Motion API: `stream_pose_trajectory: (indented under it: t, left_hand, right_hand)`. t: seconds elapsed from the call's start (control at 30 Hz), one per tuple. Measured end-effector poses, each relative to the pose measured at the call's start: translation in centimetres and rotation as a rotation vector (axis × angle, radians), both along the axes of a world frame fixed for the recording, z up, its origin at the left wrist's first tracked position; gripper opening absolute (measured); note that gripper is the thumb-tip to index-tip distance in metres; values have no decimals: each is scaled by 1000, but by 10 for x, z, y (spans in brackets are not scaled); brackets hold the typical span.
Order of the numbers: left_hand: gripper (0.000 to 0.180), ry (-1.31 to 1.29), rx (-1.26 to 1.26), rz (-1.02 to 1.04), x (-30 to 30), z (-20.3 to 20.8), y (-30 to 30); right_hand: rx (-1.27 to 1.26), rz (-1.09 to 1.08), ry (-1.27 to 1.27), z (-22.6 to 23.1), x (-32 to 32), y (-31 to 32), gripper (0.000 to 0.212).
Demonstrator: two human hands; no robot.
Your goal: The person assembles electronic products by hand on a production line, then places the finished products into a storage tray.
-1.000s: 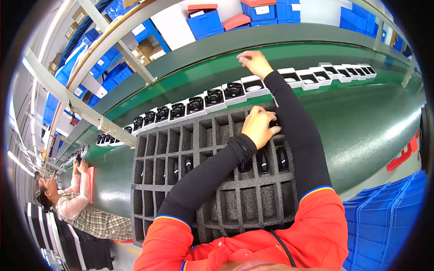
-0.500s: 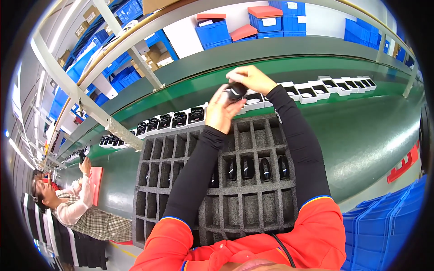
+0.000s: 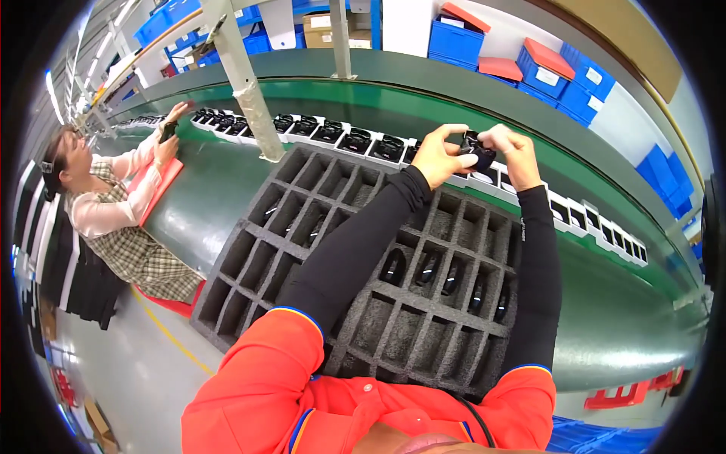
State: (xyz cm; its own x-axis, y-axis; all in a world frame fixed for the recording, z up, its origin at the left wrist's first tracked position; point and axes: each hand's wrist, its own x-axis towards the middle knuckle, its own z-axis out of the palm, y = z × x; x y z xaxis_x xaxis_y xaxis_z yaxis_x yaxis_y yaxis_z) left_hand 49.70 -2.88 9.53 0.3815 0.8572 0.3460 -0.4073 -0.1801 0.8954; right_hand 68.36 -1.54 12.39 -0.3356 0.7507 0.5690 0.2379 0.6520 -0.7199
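Note:
A glossy black rounded device (image 3: 478, 151) is held up between my two hands, above the far edge of the grey foam tray (image 3: 243, 227). My left hand (image 3: 439, 159) is closed on its left side, thumb and fingers gripping it. On the other side, my right hand (image 3: 517, 155) presses its fingers against the device's top and right edge. The exact kind of device cannot be made out. Similar black devices (image 3: 394, 266) stand in several slots of the tray, partly hidden by my left forearm. Many other slots hold nothing.
Beyond the tray runs a row of white boxes (image 3: 330, 133), several holding black devices; more open white boxes (image 3: 578, 219) continue right. A pale post (image 3: 253, 106) rises left of centre. At left, a co-worker (image 3: 106, 200) holds a black item (image 3: 168, 130) over a red board (image 3: 160, 189).
The view has swung, so the tray and boxes appear tilted. My right hand has come down from above onto the device's right side; both hands keep hold of it. The co-worker's hands have moved apart.

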Motion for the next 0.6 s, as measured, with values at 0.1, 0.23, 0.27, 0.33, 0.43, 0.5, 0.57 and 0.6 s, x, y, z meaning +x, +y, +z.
stream_pose_trajectory:
  t: [0.1, 0.23, 0.27, 0.33, 0.43, 0.5, 0.57, 0.6]
  left_hand:
    - [56, -10, 29, 13, -15, 0, -2]
    - [52, 188, 101, 146, -11, -7, -4]
    - [48, 235, 135, 256, -9, -4, -6]
    - [35, 300, 224, 444, -7, 0, -12]
    - [33, 267, 330, 518, -6, -2, -8]
    - [31, 313, 369, 564, -6, -1, -6]
    - [30, 364, 408, 611, -9, 0, -3]
    - [28, 440, 562, 699, -12, 1, -2]
  right_hand:
    - [-99, -88, 17, 0, -14, -2, 24]
    - [-128, -39, 27, -16, -13, 4, 23]
    - [-117, -60, 46, -16, -13, 3, 22]
    - [-107, -95, 66, -16, -14, 1, 22]
    - [-67, -140, 66, -15, -20, 0, 23]
    - [-34, -188, 119, -16, -20, 1, 21]
    - [-1, -228, 104, -17, -22, 4, 20]
    - [28, -267, 88, -18, -23, 5, 20]
